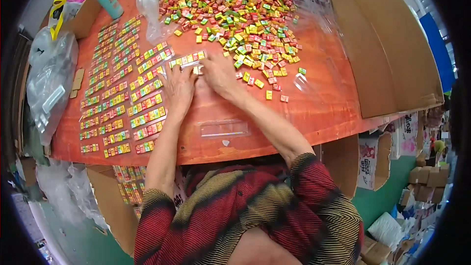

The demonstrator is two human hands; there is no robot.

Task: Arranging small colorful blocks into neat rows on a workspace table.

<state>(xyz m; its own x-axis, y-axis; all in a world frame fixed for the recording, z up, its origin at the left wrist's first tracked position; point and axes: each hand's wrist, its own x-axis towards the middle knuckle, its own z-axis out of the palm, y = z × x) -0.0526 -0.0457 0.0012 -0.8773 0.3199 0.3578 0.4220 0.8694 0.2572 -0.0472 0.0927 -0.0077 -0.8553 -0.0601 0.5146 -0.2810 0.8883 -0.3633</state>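
Note:
A narrow clear plastic tray holds a row of small yellow and red boxes, near the middle of the table. At its near left side, my left hand has its fingers closed on the edge. My right hand grips the right end with bent fingers; its fingertips are partly hidden. A small whitish piece shows between my two thumbs. Beyond my right hand spreads a big heap of tiny red, yellow and green boxes. Left of my left hand, filled trays lie in slanting columns.
An empty clear tray lies near the front edge of the orange-red table. A tall cardboard sheet borders the right side. A turquoise bottle, an open carton and plastic bags are at left.

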